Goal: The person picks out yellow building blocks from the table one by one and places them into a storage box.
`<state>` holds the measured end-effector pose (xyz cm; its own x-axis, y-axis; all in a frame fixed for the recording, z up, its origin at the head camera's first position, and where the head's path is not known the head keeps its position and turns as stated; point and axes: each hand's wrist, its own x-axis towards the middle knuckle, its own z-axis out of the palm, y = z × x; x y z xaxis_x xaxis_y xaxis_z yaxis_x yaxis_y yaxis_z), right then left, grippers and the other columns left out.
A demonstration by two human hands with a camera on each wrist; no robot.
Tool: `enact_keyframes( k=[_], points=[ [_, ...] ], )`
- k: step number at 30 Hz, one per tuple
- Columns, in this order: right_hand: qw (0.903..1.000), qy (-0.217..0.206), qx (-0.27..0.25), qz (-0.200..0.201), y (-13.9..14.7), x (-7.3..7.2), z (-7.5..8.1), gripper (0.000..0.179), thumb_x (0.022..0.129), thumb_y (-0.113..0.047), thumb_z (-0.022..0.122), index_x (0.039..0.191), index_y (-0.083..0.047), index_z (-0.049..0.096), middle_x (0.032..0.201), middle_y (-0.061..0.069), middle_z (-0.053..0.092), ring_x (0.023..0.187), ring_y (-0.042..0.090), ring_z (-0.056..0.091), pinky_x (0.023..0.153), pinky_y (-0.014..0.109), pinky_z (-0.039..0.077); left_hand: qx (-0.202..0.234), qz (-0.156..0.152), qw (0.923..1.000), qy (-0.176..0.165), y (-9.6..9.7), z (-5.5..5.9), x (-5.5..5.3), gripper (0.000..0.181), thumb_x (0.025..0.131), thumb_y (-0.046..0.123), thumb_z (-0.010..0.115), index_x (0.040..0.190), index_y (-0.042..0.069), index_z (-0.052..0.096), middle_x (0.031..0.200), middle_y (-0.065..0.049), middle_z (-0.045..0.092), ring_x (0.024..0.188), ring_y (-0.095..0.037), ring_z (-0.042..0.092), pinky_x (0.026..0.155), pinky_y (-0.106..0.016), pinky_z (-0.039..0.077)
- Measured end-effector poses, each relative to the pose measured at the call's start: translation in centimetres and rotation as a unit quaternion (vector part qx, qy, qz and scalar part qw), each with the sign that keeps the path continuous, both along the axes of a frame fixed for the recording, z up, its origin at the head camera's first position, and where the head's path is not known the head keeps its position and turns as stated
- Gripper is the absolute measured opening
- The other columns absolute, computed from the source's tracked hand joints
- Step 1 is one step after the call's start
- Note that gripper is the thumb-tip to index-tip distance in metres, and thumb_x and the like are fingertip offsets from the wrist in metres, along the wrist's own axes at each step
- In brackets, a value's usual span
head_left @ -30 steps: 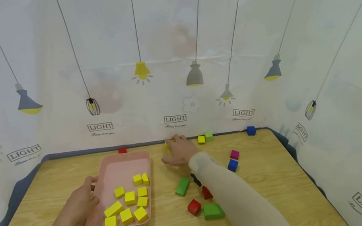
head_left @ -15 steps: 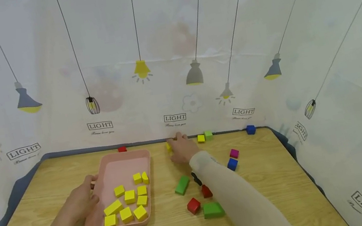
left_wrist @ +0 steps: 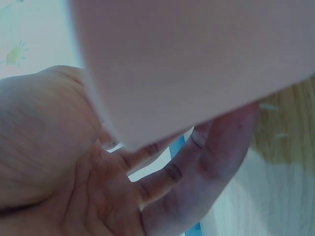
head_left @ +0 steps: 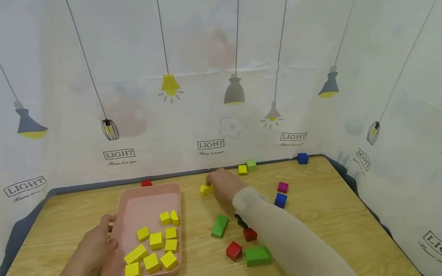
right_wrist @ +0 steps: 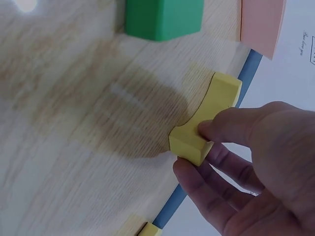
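Observation:
My right hand (head_left: 226, 185) pinches a yellow arch-shaped block (right_wrist: 206, 114) between thumb and fingers, low over the table's far side. In the head view, only the left part of this yellow arch block (head_left: 206, 190) shows beside the fingers. A pink tray (head_left: 136, 200) stands left of the middle, with several yellow blocks (head_left: 156, 241) in its near half. At its left side my left hand (head_left: 92, 249) holds the tray, fingers curved against the wall. The left wrist view shows the pink wall (left_wrist: 187, 64) close to the palm, hiding part of the fingers.
Nearer me lie green blocks (head_left: 220, 226) and red blocks (head_left: 234, 251). At the back are a yellow block (head_left: 243, 169), a light green block (head_left: 251, 165) and a red block (head_left: 146, 183). Blue blocks (head_left: 281, 200) and a magenta block (head_left: 283, 187) lie right. A printed curtain (head_left: 207, 111) encloses the table.
My right hand has closed its fingers on the yellow arch block and drawn it slightly toward me from the back edge. My left hand stays at the tray.

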<state>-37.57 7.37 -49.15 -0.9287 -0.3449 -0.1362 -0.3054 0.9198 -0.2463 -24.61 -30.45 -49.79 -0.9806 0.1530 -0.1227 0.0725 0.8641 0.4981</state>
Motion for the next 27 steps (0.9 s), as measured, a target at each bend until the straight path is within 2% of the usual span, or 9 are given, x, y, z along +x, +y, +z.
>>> enact_keyframes(
  k=[9,15,23,27],
  points=[
    [0.9989,-0.021,-0.042,-0.008,-0.1,0.8,-0.1,0.038,0.112,0.001,0.068,0.146,-0.013,0.08,0.157,0.005,0.076,0.152,0.028,0.069,0.13,0.047,0.058,0.0,0.003,1.0,-0.003,-0.2,-0.1,0.0,0.066,0.109,-0.001,0.066,0.165,-0.015,0.035,0.149,-0.047,0.062,0.131,-0.059,0.07,0.108,-0.069,0.065],
    [0.9981,-0.022,-0.057,0.0,-0.2,1.4,-0.3,0.036,0.113,-0.003,0.069,0.146,-0.013,0.08,0.156,0.005,0.076,0.147,0.027,0.07,0.128,0.047,0.059,-0.002,0.002,1.0,0.003,-0.2,-0.2,-0.1,0.066,0.107,-0.002,0.066,0.164,-0.016,0.036,0.148,-0.047,0.063,0.13,-0.058,0.071,0.108,-0.068,0.066],
    [0.9982,0.032,-0.038,0.034,-1.4,1.8,0.2,0.03,0.112,-0.007,0.075,0.139,-0.014,0.085,0.141,0.003,0.084,0.13,0.022,0.076,0.121,0.041,0.063,0.002,0.0,1.0,-0.001,-0.3,-0.4,-0.2,0.067,0.107,-0.001,0.067,0.165,-0.015,0.035,0.148,-0.047,0.063,0.128,-0.058,0.071,0.106,-0.067,0.067],
    [0.9958,0.061,-0.043,0.053,-2.1,1.9,0.7,0.03,0.109,-0.005,0.075,0.137,-0.013,0.086,0.138,0.003,0.086,0.129,0.021,0.079,0.119,0.039,0.064,0.003,-0.001,1.0,0.002,-0.4,-0.5,-0.3,0.067,0.107,-0.001,0.067,0.165,-0.015,0.036,0.149,-0.047,0.062,0.131,-0.059,0.07,0.108,-0.068,0.066]
  ],
)
